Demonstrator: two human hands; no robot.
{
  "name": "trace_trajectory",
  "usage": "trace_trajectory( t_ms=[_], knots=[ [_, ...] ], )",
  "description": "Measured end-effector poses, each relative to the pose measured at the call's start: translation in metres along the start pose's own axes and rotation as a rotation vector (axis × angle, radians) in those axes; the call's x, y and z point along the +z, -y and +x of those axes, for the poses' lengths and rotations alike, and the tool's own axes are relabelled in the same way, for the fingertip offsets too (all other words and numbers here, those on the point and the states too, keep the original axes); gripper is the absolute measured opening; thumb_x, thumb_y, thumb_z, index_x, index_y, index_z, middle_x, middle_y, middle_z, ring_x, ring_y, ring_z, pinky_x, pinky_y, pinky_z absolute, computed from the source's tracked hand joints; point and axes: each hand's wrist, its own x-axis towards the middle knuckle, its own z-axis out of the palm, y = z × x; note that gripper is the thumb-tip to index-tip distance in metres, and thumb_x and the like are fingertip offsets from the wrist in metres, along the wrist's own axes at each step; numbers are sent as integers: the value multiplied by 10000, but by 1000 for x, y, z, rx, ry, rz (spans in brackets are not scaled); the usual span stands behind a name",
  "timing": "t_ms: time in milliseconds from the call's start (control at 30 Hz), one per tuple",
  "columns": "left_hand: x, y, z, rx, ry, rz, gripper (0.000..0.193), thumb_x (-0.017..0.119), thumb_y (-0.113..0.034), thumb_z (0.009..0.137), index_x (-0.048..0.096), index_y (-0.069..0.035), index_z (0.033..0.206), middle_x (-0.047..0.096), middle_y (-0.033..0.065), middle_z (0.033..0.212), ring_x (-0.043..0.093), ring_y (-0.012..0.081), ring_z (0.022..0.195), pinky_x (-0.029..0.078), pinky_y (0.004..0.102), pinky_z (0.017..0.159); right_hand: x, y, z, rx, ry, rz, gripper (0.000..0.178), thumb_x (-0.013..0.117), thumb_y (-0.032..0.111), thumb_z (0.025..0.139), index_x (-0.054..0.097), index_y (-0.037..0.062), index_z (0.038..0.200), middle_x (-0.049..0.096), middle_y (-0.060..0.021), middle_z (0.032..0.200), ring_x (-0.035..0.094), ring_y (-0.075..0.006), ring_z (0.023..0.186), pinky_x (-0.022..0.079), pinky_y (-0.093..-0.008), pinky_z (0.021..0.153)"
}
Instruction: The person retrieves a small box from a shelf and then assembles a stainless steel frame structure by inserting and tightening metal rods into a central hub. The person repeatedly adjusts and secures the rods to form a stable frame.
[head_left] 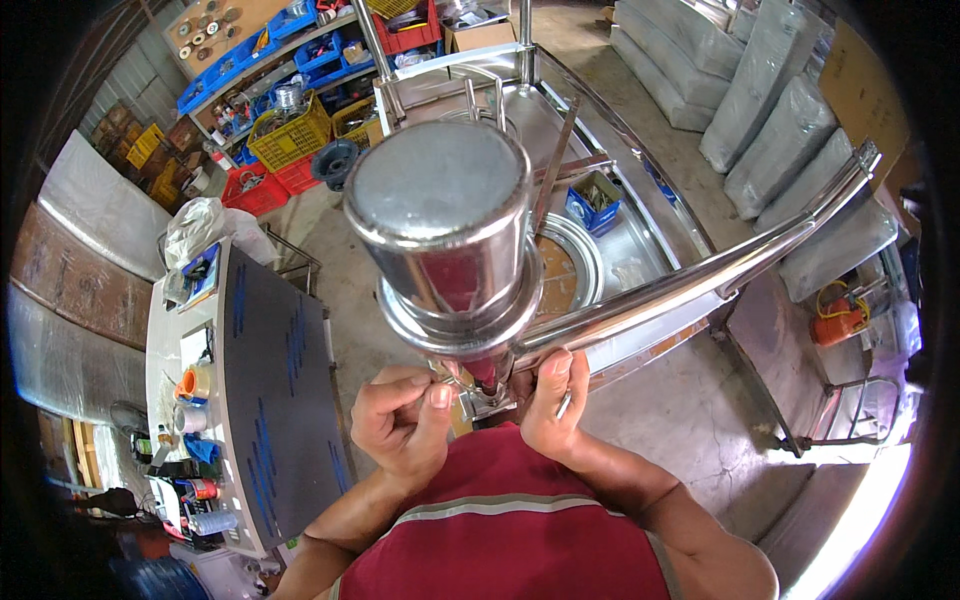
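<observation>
A shiny steel cylinder (445,255) with a flat round top and a wide flange below it stands upright in front of me. A long polished steel tube (660,300) runs from its base out to the right. My left hand (405,425) is closed in a pinch at the left of the base, on something too small to make out. Close to the base and under the tube, the fingers of my right hand (553,405) are closed round a thin metal rod (564,404), only one end of which shows. The cylinder and tube partly hide the fingertips.
Beyond the cylinder is a steel-topped bench (630,245) with a blue bin (593,202) of small parts and a steel ring (590,262). A grey cabinet (285,390) stands left, tape and tools on top. Shelves with crates (290,135) stand behind; wrapped panels (770,110) lean at right.
</observation>
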Motion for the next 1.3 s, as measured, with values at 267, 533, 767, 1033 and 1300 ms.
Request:
trace_trajectory(
  t_ms=[267, 533, 767, 1033, 1300],
  knots=[
    [10, 2, -2, 48, -62, 206, 203, 567, -140, 989, 408, -33, 1057, 560, 96, 840, 527, 120, 709, 458, 258, 664, -10, 0, 6, -44, 216, 122, 407, 445, 386, 1061, 475, -8, 1157, 588, -68, 951, 522, -108, 826, 434, -277, 752],
    [10, 8, -8, 167, -101, 530, 178, 496, -189, 1010, 397, -53, 1068, 467, 64, 877, 439, 103, 732, 378, 242, 672, -6, 5, 12, 1, 166, -36, 559, 425, 503, 1042, 508, -29, 1190, 523, 26, 671, 308, -18, 470, 234, -222, 434],
    [9, 5, -10, 42, -161, 384, 158, 502, -164, 992, 421, -46, 1058, 456, 59, 938, 447, 111, 797, 384, 256, 734, -3, 8, 15, -10, 145, 10, 591, 424, 537, 1031, 522, -31, 1164, 501, 22, 645, 310, -25, 461, 224, -225, 424],
    [6, 12, -10, 114, -173, 402, 148, 499, -157, 994, 434, -30, 1031, 513, 97, 1005, 474, 126, 889, 408, 261, 826, 1, 4, 18, -68, 109, 24, 628, 438, 567, 1016, 546, -39, 1142, 598, -26, 730, 320, -23, 466, 214, -224, 427],
    [-1, 16, -18, 40, -219, 344, 197, 546, -194, 987, 440, -36, 1040, 529, 117, 1051, 518, 155, 923, 428, 320, 897, -6, 13, 15, 18, 199, 120, 525, 434, 445, 1051, 581, -50, 1144, 677, -89, 987, 445, -29, 678, 379, -206, 596]
  ],
)
